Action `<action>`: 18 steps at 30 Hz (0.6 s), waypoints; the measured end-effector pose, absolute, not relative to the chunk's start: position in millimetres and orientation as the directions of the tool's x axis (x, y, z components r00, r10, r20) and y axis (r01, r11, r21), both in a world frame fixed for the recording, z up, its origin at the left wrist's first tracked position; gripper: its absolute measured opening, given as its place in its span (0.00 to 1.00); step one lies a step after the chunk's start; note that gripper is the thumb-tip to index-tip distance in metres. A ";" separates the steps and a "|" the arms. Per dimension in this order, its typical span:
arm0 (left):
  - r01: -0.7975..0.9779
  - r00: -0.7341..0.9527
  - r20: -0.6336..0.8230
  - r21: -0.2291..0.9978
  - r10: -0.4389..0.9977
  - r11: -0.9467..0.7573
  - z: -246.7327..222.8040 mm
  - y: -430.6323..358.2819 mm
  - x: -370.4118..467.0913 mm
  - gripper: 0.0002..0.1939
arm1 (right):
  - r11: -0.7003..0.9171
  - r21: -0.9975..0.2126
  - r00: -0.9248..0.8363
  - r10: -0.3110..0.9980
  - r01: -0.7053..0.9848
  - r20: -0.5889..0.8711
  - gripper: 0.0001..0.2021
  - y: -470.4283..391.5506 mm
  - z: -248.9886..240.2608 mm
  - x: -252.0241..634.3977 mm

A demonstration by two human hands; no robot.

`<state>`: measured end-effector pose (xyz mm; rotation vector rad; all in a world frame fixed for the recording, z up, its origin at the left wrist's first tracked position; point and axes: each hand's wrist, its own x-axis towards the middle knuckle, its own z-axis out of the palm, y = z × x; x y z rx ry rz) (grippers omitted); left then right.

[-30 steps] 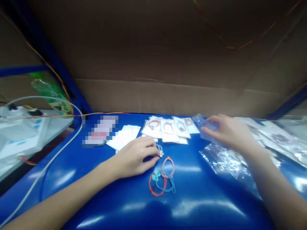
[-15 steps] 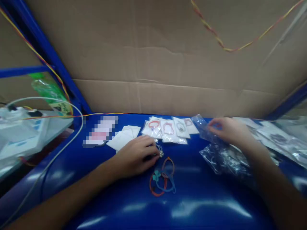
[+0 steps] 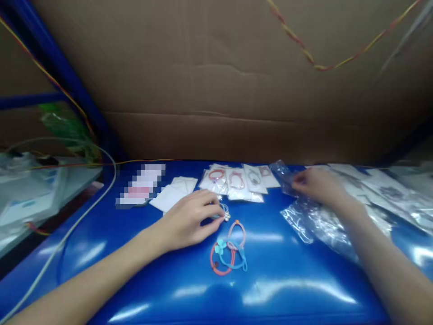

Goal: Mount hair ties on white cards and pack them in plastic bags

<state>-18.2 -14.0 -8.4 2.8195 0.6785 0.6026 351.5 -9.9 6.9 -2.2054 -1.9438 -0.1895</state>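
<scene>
My left hand (image 3: 198,219) rests on the blue surface, its thumb and fingertips pinched on a small hair tie with pearly beads (image 3: 227,216). Nearer to me lie an orange-red hair tie (image 3: 221,272), a blue one with a turquoise bow (image 3: 220,247) and a pink one (image 3: 237,230), overlapping. On the right, my right hand (image 3: 314,183) is over clear plastic bags (image 3: 301,221), its fingers closed together at a crumpled bag (image 3: 284,176); whether they grip it is unclear. Packed hair ties on white cards (image 3: 237,179) lie between the hands, farther back.
White cards (image 3: 171,197) lie behind my left hand, beside a pixelated flat object (image 3: 140,185). More packets (image 3: 389,192) spread at the far right. A pale cable (image 3: 72,239) curves along the left; cardboard (image 3: 219,81) stands behind the blue surface (image 3: 287,280).
My right hand has shifted slightly left and down over the bags. My left hand stays at the beaded hair tie. The blue surface looks brighter.
</scene>
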 end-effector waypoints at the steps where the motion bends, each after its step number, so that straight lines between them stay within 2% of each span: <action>1: 0.397 0.812 0.347 0.262 0.469 -0.880 -8.9 -13.8 -18.4 0.10 | -0.133 -0.049 0.141 0.963 0.990 0.228 0.10 -10.9 9.7 351.1; 3: 0.399 0.808 0.355 0.257 0.470 -0.880 -10.0 -13.0 -18.7 0.10 | -0.199 -0.018 0.196 0.938 0.980 0.285 0.12 -13.6 16.7 350.6; 5: 0.403 0.805 0.363 0.247 0.470 -0.881 -10.8 -12.4 -18.9 0.10 | -0.282 -0.035 0.267 0.854 0.959 0.446 0.14 -17.3 24.1 349.9; 7: 0.416 0.797 0.366 0.245 0.481 -0.876 -10.9 -12.5 -18.7 0.11 | -0.280 -0.097 0.276 0.722 0.955 0.634 0.14 -21.9 29.9 347.4; 8: 0.421 0.790 0.373 0.249 0.487 -0.872 -10.4 -12.9 -18.4 0.11 | -0.224 -0.125 0.244 0.654 0.967 0.716 0.14 -24.4 31.7 344.8; 10: 0.421 0.769 0.390 0.287 0.506 -0.861 -8.5 -14.6 -17.4 0.11 | -0.007 -0.118 0.105 0.517 0.993 0.850 0.11 -30.2 32.3 335.4; 12: 0.399 0.734 0.403 0.395 0.546 -0.827 -5.6 -17.0 -15.8 0.11 | 0.225 -0.020 -0.068 0.375 0.974 0.924 0.05 -37.3 29.1 319.2; 13: 0.384 0.706 0.400 0.478 0.584 -0.790 -4.1 -18.1 -14.9 0.11 | 0.357 0.039 -0.172 0.348 0.933 0.922 0.05 -41.5 26.6 308.7; 15: 0.339 0.638 0.352 0.671 0.685 -0.660 -1.7 -19.4 -13.1 0.15 | 0.597 0.138 -0.379 0.299 0.790 0.876 0.11 -50.3 20.7 284.7; 18: 0.221 0.575 0.249 0.870 0.779 -0.441 0.1 -18.3 -11.2 0.23 | 0.771 0.237 -0.605 0.231 0.592 0.762 0.13 -60.5 11.9 251.8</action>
